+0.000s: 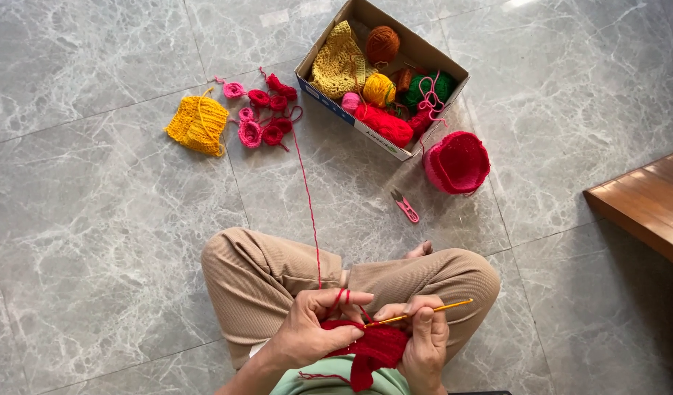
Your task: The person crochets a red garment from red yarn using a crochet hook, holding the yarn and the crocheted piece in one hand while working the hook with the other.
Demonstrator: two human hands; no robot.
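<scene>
Your left hand [311,333] pinches the red crocheted piece [373,351] in your lap, red yarn strand [311,212] over its finger | right hand [422,344] grips the thin yellow crochet hook [424,313] | grey marble floor [110,241] open at left | cardboard yarn box [417,55] ahead

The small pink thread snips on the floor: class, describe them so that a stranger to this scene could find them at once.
Start at the open cardboard box of yarn balls on the grey marble floor. Just in front of it, below the round red crocheted basket and ahead of the person's crossed legs, lie the small pink thread snips. They are the only hard, metal-tipped tool among soft woollen pieces.
</scene>
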